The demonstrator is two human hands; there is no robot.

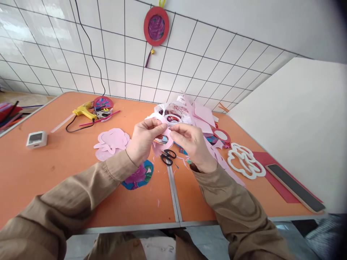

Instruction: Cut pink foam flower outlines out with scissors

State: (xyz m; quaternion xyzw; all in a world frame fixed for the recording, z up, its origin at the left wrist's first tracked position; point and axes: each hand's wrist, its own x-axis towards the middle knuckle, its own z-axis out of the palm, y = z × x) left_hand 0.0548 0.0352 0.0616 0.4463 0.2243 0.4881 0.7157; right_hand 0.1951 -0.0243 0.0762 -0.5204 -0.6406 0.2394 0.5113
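Centrally, a pink paper ring (166,146) hung above an orange table (59,173), pinched in the left hand (142,140) between thumb and fingers. The right hand (193,146) met its edge, though whether it gripped could not be told. Black scissors (167,159) lay just below, pink cutouts (112,140) leftward, a yellow glue gun (84,110) farther off.

A yellow plastic glue gun (86,109) lies toward the back left of the orange-topped bench (67,162), near a small white box (37,139) with a dark panel. At right are white cloud-shaped frames (245,161). A round red ornament (156,26) with a purple flower centre hangs against the white tiled wall (114,54).
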